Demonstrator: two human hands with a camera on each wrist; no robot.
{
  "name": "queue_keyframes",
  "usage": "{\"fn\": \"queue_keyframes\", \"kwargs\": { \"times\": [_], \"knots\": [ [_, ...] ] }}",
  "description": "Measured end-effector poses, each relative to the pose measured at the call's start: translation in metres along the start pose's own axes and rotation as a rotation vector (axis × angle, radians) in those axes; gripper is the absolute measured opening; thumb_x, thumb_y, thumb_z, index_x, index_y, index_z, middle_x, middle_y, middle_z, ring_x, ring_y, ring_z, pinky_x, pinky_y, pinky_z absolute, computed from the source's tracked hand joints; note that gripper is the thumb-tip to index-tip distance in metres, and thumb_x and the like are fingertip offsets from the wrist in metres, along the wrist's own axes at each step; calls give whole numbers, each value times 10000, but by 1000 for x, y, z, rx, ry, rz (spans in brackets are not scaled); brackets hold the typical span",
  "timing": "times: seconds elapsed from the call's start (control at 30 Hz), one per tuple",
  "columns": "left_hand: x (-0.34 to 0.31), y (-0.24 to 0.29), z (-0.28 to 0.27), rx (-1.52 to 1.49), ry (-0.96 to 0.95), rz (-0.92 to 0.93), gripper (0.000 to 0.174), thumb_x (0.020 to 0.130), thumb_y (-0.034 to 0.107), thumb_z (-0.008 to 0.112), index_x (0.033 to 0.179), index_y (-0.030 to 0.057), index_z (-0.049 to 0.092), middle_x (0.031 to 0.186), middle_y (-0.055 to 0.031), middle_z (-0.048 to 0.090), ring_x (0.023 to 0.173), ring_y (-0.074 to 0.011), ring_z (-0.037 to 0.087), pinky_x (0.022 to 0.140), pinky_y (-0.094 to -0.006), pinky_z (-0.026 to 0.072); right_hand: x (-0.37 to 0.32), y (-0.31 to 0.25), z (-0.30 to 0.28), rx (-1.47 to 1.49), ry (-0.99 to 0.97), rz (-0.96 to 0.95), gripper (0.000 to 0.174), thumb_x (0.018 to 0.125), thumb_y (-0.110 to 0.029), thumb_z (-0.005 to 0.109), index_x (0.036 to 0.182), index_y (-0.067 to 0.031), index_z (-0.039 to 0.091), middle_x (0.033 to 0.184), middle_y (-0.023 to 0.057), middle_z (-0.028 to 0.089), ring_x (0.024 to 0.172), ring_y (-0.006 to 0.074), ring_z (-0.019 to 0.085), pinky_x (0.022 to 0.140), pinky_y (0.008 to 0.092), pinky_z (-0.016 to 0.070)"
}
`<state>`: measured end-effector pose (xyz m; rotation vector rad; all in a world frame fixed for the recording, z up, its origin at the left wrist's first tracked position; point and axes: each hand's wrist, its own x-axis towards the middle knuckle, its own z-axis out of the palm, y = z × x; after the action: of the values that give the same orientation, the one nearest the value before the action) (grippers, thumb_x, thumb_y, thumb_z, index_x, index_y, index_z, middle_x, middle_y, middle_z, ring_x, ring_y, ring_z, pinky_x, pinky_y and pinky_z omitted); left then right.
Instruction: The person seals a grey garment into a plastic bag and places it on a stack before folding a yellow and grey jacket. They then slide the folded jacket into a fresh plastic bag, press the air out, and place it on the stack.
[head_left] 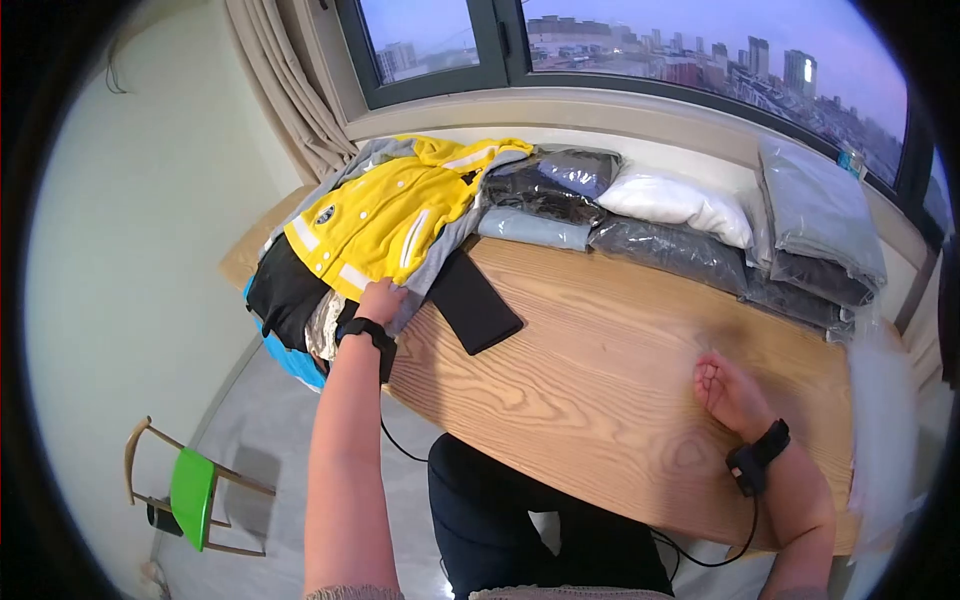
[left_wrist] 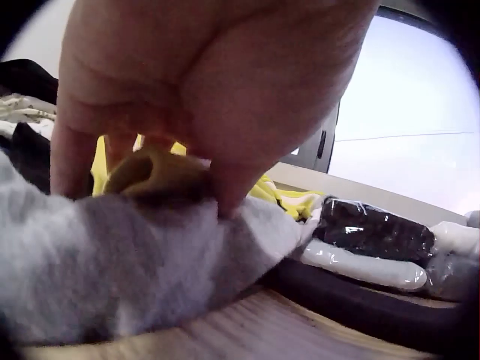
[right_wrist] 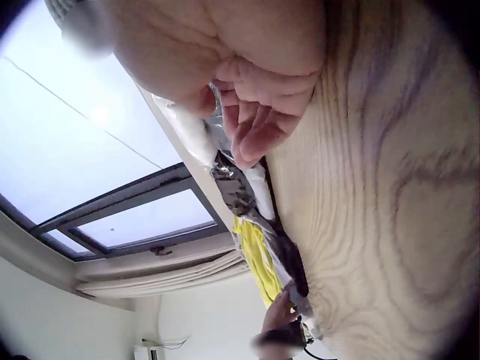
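Note:
A yellow jacket (head_left: 385,215) with white-striped pockets and grey sleeves lies spread over a clothes pile at the table's left end. My left hand (head_left: 381,300) pinches its lower edge. In the left wrist view, thumb and fingers (left_wrist: 232,187) reach down into the yellow and grey cloth (left_wrist: 142,247), with a fold bunched between them. Beside the jacket, a folded black item (head_left: 475,305) lies flat on the wooden table (head_left: 600,360). My right hand (head_left: 733,393) rests on its side at the table's right, fingers loosely curled and holding nothing.
Clear-bagged folded clothes (head_left: 670,255) line the window side, with a white bundle (head_left: 675,205) on top. A taller bagged stack (head_left: 820,220) stands at the right. Black and blue garments (head_left: 290,355) hang over the left edge. A green chair (head_left: 192,498) stands on the floor.

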<state>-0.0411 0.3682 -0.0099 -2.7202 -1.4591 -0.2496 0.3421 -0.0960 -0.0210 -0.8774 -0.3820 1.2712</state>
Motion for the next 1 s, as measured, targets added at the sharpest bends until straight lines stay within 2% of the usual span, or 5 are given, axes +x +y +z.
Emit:
{"fn": "queue_keyframes", "kwargs": {
  "times": [0.27,0.33,0.7,0.77,1.0],
  "knots": [
    [-20,-18,-26,333,581,193,172,857,180,547,983,94,626,887,-115,613,812,-304,597,708,-352,495,-2,-2,-2,-147,-142,-44,176,955,-210,466,955,-45,528,887,59,554,861,156,533,791,266,438],
    [-28,15,-66,-1217,601,-297,169,914,161,508,1040,73,578,873,-44,562,784,-199,558,696,-283,470,3,1,-7,-133,-115,-46,183,951,-215,475,953,-40,527,880,61,552,854,156,533,788,265,438],
    [-196,96,-199,-1530,738,330,292,984,143,416,1208,-39,463,1147,-114,552,1065,-221,566,992,-372,432,-3,4,2,-184,-53,-87,284,948,-235,493,1057,24,531,1001,119,592,992,210,557,905,329,450],
    [-231,86,-195,-1560,747,334,292,985,148,420,1215,-27,458,1149,-112,554,1061,-227,569,984,-383,436,-17,-6,26,-1530,-219,-538,339,941,-193,510,1182,47,501,1077,139,589,1027,225,556,928,331,446],
    [-307,56,-145,-1707,508,223,289,975,233,462,1177,27,478,1137,-87,581,1061,-215,578,916,-372,465,23,31,150,-738,-110,51,727,802,-157,681,1377,19,273,1195,174,546,1105,238,528,950,348,428]
  ]
}}
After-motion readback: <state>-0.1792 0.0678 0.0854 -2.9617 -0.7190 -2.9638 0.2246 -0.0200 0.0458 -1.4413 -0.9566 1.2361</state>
